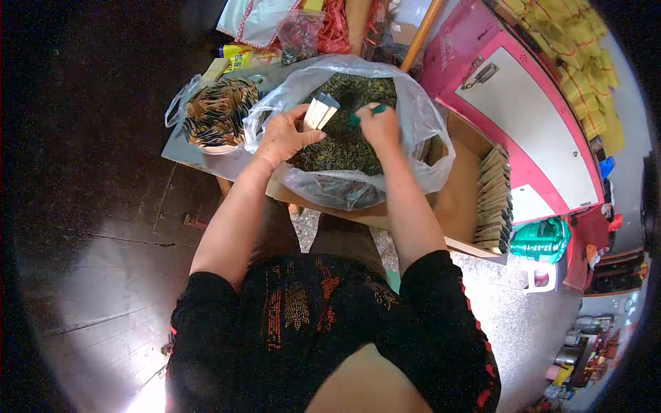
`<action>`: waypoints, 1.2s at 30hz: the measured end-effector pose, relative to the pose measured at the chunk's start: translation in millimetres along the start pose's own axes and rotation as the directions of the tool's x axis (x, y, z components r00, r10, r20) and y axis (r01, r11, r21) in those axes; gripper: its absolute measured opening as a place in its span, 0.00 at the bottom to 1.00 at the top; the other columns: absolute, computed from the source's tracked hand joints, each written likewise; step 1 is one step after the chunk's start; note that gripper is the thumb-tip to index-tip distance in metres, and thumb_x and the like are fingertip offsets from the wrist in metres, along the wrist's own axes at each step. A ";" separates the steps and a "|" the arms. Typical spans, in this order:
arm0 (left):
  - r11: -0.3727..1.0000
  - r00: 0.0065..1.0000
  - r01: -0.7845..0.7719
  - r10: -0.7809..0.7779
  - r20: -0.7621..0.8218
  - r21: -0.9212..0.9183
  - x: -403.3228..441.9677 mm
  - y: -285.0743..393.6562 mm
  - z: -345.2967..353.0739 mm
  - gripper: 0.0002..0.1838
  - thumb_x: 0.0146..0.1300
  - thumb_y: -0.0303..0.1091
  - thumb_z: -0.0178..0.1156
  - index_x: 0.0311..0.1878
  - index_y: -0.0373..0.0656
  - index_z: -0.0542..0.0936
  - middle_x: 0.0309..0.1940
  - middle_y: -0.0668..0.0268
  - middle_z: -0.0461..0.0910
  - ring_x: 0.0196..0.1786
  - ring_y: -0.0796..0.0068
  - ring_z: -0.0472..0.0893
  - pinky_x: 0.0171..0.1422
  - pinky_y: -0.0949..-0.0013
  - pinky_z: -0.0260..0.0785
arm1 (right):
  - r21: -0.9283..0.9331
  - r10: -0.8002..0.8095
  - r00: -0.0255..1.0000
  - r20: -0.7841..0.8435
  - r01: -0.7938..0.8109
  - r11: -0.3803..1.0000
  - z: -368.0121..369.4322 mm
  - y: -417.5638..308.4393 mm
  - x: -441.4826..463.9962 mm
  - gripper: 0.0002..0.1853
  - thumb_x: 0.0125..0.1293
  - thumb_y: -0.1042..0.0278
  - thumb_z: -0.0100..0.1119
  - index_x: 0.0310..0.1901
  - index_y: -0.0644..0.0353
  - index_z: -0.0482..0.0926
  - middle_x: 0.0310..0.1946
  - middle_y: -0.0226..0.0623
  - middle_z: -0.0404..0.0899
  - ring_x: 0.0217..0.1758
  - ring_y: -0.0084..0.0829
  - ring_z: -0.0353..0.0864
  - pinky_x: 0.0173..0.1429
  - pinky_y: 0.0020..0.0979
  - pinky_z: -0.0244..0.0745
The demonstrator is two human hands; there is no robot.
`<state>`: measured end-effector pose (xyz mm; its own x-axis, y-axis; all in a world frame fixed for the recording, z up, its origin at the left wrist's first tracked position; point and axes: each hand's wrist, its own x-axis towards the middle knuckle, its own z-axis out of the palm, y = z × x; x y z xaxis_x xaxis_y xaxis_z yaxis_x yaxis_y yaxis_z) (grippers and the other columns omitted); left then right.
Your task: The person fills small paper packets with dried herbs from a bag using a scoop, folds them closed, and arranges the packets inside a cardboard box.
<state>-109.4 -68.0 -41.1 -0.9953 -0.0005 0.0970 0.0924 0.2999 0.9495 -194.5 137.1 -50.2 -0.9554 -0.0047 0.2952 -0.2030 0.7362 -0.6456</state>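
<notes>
My left hand holds a small open paper packet, cream with a dark inner end, above the left part of a clear plastic bag. The bag is full of dried green-brown leaves. My right hand is closed round a small green tool, over the leaves just right of the packet; the tool's full shape is hidden. Left of the bag, many folded brown packets fill a round container.
A cardboard box with a row of packets along its right side stands at the right. Behind it is a pink and white cabinet. A yellow package and red plastic lie at the back. A green bag sits lower right.
</notes>
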 end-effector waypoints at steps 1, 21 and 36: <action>1.000 1.000 -0.002 0.002 -0.004 0.002 2.2 -2.9 0.1 0.31 0.49 0.30 0.73 0.58 0.43 0.75 0.42 0.69 0.83 0.43 0.80 0.79 0.50 0.74 0.70 | 0.262 0.009 0.993 0.117 -0.039 0.964 11.0 -0.2 0.7 0.12 0.60 0.64 0.53 0.29 0.62 0.82 0.18 0.38 0.79 0.18 0.28 0.77 0.23 0.28 0.70; 0.938 0.997 -0.001 -0.028 0.077 0.346 13.0 18.5 2.7 0.32 0.45 0.37 0.74 0.56 0.41 0.76 0.34 0.63 0.82 0.37 0.74 0.79 0.45 0.69 0.71 | 0.858 0.216 0.974 0.075 -0.173 0.483 -59.5 -20.8 -1.6 0.09 0.55 0.71 0.49 0.29 0.67 0.78 0.16 0.36 0.74 0.11 0.20 0.65 0.14 0.21 0.57; 0.914 0.996 -0.055 0.025 0.081 0.402 11.9 20.5 5.5 0.23 0.42 0.41 0.73 0.39 0.41 0.77 0.29 0.59 0.80 0.36 0.58 0.79 0.42 0.60 0.70 | 0.469 -0.464 0.860 0.211 0.328 0.820 -41.1 -43.9 -11.0 0.07 0.56 0.71 0.53 0.28 0.63 0.80 0.24 0.29 0.78 0.30 0.22 0.75 0.37 0.24 0.69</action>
<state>-119.6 -56.6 -22.1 -0.9918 0.0842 0.0958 0.1275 0.6579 0.7422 -166.3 132.6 3.8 -0.7727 -0.4889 0.4049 -0.5801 0.2847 -0.7632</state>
